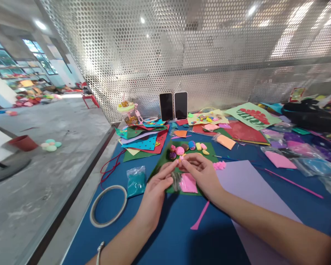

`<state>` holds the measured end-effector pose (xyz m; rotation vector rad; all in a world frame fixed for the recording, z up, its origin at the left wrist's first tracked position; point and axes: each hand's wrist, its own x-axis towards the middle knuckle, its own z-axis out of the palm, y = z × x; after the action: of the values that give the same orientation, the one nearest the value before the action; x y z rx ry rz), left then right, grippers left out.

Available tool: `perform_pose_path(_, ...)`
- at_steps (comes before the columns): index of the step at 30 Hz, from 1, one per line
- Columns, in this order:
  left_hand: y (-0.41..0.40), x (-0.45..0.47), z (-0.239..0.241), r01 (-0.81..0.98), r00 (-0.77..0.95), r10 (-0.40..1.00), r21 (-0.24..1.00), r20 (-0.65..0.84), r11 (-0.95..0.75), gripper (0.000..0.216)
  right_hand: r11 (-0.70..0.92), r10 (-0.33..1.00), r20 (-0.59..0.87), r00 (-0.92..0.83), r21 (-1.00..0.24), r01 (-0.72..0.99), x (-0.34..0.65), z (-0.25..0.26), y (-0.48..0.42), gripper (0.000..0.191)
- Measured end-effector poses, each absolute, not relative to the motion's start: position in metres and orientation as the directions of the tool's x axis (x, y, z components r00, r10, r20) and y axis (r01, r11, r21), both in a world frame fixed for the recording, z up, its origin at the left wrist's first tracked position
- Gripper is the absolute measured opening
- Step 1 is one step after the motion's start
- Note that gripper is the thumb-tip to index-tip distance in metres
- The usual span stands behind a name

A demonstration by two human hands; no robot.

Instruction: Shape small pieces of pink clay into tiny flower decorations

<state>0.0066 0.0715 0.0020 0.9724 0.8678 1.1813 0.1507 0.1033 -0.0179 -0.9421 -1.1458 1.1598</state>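
My left hand (157, 186) and my right hand (202, 171) meet over a dark green sheet (167, 158). At their fingertips is a tiny pink piece of modelling clay (181, 158), mostly covered by the fingers. My right hand pinches it, and the left index fingertip presses against it with the left thumb lying apart. Just beyond, on the sheet, are a pink clay ball (179, 150), a blue one (192, 145) and several yellow lumps. A clear bag of pink clay (188, 183) lies beneath my hands, with a pink modelling tool (201, 216) nearer me.
Left are a tape roll (91, 212), a teal clay bag (136, 181), red cord (107, 172) and stacked coloured sheets (143, 141). Two phones (173, 106) stand against the perforated metal panel (209, 55). A lilac sheet (254, 198) and clay bags (280, 159) lie right.
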Motion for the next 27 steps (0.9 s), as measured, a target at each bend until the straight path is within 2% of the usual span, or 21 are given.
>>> perform_pose_path(8,0.067,0.008,0.001,-0.373,0.198,0.980,0.925,0.003,0.073,0.040,0.250,0.968,0.249,0.024,-0.956,-0.156,0.150,-0.020,0.099,0.015)
perform_pose_path(21,0.069,0.010,-0.009,-0.359,0.194,0.981,0.929,-0.022,0.091,0.037,0.353,0.935,0.352,0.034,-0.935,-0.023,0.151,-0.024,0.101,0.006)
perform_pose_path(27,0.067,0.010,-0.011,-0.341,0.185,0.982,0.937,-0.019,0.082,0.042,0.392,0.917,0.397,0.048,-0.915,0.092,0.153,-0.022,0.102,0.008)
